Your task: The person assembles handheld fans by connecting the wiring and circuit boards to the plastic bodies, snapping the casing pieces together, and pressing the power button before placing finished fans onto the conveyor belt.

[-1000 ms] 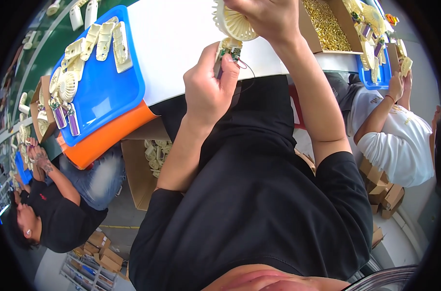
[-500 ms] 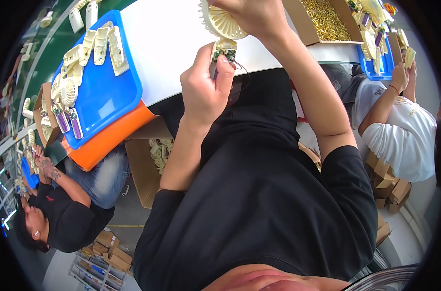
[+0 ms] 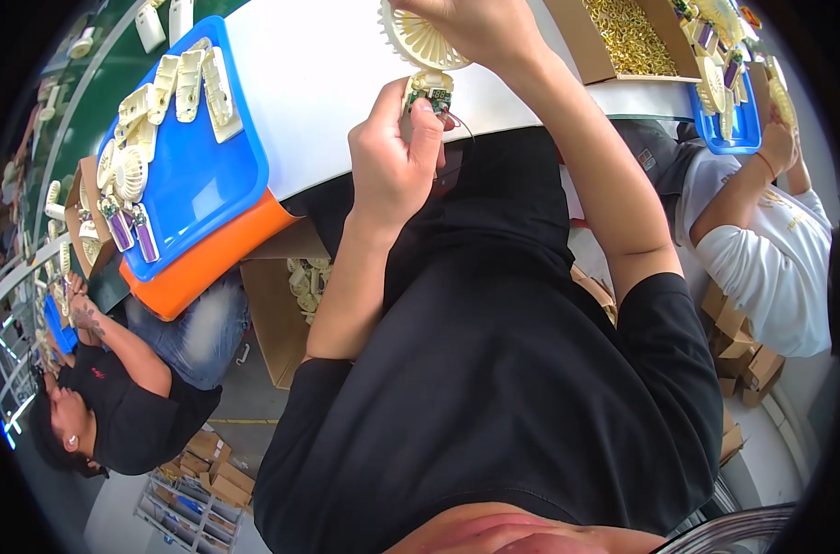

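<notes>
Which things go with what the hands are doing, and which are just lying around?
Seem part of it:
- fan, in the left hand, with the right hand at its round head
- board, under the left thumb
- wires

Lying about, as far as I can tell:
- shells in the blue tray, perhaps spares
- gold bits, untouched
- floor boxes

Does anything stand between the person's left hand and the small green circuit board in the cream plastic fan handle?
Nothing visible does. The left hand holds the cream plastic fan handle, its thumb over the lower part of the small green circuit board. The right hand is at the round cream plastic fan head.
</notes>
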Available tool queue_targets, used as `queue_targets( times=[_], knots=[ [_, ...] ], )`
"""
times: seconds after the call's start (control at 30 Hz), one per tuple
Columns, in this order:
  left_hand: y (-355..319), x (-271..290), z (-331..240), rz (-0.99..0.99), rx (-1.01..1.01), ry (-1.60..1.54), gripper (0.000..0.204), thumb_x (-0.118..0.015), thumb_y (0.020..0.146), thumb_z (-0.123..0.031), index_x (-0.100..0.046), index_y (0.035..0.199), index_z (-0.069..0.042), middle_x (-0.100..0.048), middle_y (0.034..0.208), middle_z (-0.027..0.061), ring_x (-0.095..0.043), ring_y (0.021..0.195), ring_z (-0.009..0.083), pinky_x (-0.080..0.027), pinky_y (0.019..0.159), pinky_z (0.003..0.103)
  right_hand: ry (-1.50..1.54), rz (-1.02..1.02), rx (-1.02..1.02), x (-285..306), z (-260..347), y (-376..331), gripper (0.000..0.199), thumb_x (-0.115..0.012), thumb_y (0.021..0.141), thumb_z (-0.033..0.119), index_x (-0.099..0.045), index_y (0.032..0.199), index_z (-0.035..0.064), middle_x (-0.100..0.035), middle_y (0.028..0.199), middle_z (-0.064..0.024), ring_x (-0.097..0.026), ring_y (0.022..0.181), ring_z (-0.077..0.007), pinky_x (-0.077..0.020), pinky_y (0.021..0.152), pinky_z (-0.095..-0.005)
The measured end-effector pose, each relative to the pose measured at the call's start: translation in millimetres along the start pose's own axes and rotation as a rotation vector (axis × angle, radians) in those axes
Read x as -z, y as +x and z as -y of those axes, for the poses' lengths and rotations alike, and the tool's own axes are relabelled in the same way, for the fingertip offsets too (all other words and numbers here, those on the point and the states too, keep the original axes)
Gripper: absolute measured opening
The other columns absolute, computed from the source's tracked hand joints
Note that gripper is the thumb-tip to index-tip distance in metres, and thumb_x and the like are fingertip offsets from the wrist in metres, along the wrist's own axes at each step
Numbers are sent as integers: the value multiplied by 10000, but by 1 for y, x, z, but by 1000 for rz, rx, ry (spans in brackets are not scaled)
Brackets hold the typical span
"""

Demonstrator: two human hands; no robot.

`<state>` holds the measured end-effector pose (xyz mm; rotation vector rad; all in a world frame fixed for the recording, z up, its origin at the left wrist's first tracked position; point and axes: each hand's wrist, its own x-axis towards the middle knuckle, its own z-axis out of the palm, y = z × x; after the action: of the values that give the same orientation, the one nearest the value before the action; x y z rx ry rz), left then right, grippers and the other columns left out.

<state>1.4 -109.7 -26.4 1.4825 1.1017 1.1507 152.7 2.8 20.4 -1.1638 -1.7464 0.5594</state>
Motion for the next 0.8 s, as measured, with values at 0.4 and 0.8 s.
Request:
queue_targets(
  times=[0.4, 0.8],
  knots=[
    [18, 4, 6, 44, 22, -53, 318, -457, 1098, -247, -612, 1146, 26, -705, 830, 79, -587, 557, 79, -466, 480, 231, -118, 11, -15, -3, -4, 15, 496, -710, 935, 459, -731, 811, -21, -656, 640, -218, -676, 586, -347, -525, 579, -427],
    [24, 7, 23, 88, -48, 58, 339, -462, 1092, -265, -618, 1132, 35, -708, 829, 73, -581, 554, 76, -463, 482, 236, 85, 166, -95, -13, -27, 16, 492, -659, 977, 434, -731, 813, -25, -677, 683, -199, -662, 587, -328, -517, 591, -421]
  ],
)
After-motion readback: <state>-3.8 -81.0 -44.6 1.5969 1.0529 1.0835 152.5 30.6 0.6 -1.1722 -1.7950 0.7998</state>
